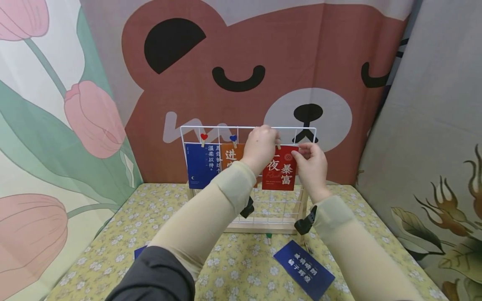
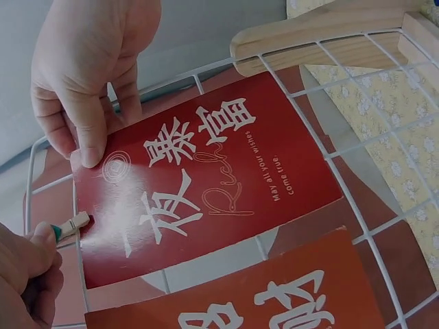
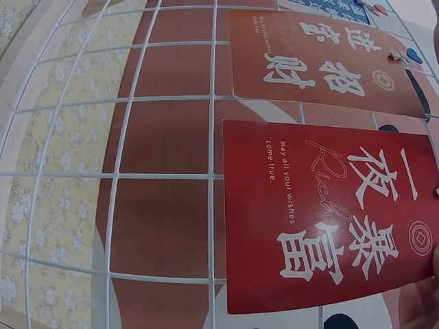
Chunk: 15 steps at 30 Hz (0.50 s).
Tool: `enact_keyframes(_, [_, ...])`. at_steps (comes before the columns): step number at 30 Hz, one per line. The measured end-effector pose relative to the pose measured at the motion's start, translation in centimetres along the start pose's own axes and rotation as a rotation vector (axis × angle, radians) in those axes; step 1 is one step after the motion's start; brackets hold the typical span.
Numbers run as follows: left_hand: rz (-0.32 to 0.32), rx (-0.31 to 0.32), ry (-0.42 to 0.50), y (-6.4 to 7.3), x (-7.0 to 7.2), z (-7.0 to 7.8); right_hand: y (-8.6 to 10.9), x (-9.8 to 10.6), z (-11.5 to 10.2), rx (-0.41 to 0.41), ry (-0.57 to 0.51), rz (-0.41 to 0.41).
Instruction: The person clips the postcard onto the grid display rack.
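A red card (image 1: pixel 280 184) with white lettering lies against the white wire grid, near its upper right part. My left hand (image 1: pixel 260 146) pinches a small wooden clothespin (image 2: pixel 73 225) with a green end, whose tip sits over the card's top edge. At the card's upper right corner, my right hand (image 1: pixel 311 167) holds it between thumb and fingers. Only a little of the right hand (image 3: pixel 420 301) shows in the right wrist view. Beside the red card hangs an orange card (image 3: pixel 260 62), partly hidden by the left arm in the head view.
A dark blue card (image 1: pixel 199 171) hangs at the grid's left. Heart clips, red (image 1: pixel 203 137) and blue (image 1: pixel 233 138), hold the hung cards. The grid stands on a wooden base (image 1: pixel 260 228). On the floral tablecloth lie another blue card (image 1: pixel 304 271) and a green-topped clip (image 1: pixel 269 237).
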<state>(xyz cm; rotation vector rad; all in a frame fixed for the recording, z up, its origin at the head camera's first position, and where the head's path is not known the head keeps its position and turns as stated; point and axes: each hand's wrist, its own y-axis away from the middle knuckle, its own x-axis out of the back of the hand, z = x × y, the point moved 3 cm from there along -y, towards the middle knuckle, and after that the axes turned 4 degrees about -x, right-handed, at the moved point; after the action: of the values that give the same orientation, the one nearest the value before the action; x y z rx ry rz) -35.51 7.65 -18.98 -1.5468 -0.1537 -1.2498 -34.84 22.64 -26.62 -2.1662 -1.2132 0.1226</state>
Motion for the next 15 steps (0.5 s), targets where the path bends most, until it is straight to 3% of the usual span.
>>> enact_keyframes(15, [0.056, -0.024, 0.202, 1.3, 0.1, -1.1, 0.4, -0.2, -0.3, -0.015, 0.028, 0.022])
